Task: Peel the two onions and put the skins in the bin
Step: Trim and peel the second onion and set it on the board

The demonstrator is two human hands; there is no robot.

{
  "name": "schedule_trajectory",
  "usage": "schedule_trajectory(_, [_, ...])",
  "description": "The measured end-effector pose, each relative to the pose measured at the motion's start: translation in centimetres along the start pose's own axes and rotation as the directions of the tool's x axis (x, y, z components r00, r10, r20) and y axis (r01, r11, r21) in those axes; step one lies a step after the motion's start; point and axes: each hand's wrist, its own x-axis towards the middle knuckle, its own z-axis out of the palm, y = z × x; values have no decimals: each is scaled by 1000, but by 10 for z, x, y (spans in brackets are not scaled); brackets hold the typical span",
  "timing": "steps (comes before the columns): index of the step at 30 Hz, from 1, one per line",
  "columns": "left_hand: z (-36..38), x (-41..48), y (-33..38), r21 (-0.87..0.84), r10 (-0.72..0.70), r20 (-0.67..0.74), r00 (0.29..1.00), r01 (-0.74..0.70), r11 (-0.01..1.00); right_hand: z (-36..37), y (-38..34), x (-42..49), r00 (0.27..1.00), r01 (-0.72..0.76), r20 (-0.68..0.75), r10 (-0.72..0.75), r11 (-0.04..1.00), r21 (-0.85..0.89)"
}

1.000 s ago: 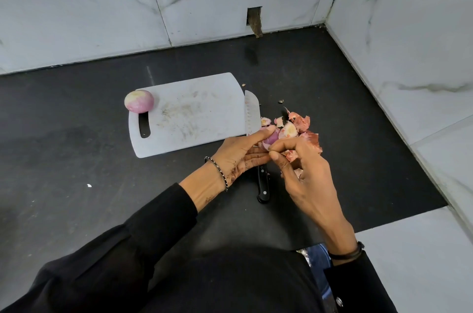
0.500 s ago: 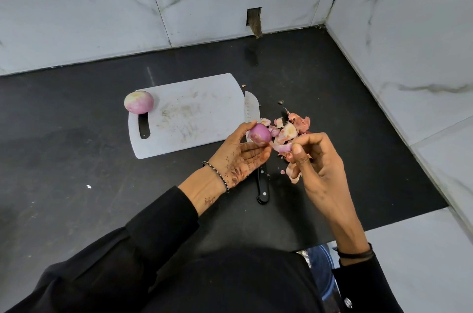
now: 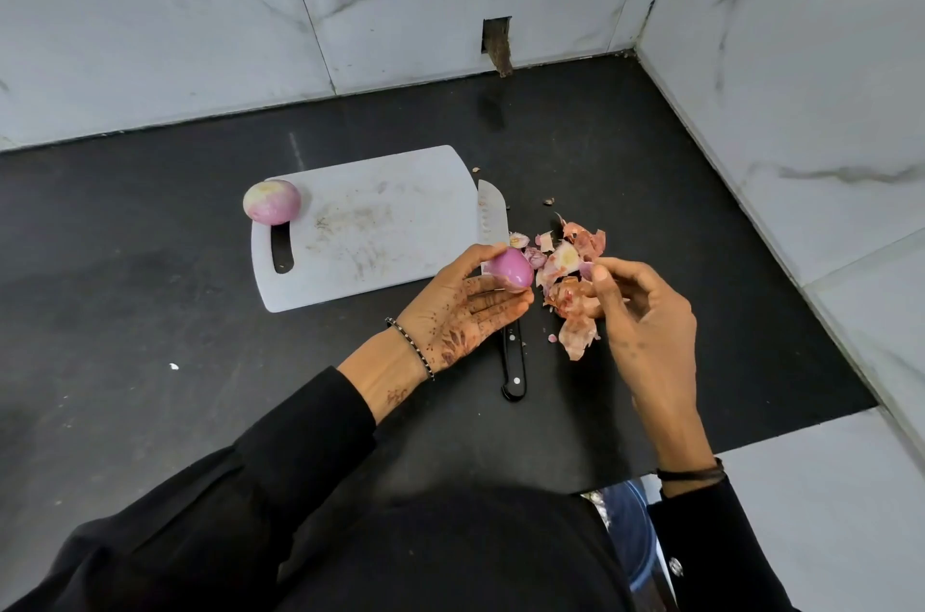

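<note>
My left hand (image 3: 463, 308) holds a small purple peeled onion (image 3: 510, 269) between thumb and fingers, just right of the white cutting board (image 3: 365, 226). My right hand (image 3: 645, 311) pinches a strip of papery onion skin (image 3: 575, 311) that hangs down beside the onion. A heap of loose pink skins (image 3: 570, 251) lies on the black counter behind my right hand. The other peeled onion (image 3: 272, 202) rests on the board's left end, above its handle slot.
A black-handled knife (image 3: 513, 361) lies on the counter along the board's right edge, partly under my left hand. A blue bin (image 3: 625, 526) shows below the counter edge at my right. White marble walls close the back and right.
My hands have drawn apart. The right hand pulled a strip of skin off the onion and moved right; the left hand turned, showing the bare purple onion.
</note>
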Motion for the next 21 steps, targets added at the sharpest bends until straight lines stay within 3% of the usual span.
schedule_trajectory(6, [3, -4, -5, 19, 50, 64, 997, -52, 998, 1, 0, 2, 1000, 5, -28, -6, 1000, -13])
schedule_trajectory(13, [5, -6, -4, 47, 14, 90, 996, -18, 999, -1, -17, -8, 991, 78, 108, -79, 997, 17])
schedule_trajectory(16, [4, -6, -3, 101, -3, 115, 993, -8, 995, 0, -29, -13, 959, 201, 188, -212, 977, 76])
schedule_trajectory(21, [7, -8, -4, 140, -11, 104, 995, -4, 990, 4, -26, -8, 896, 411, 204, -394, 910, -49])
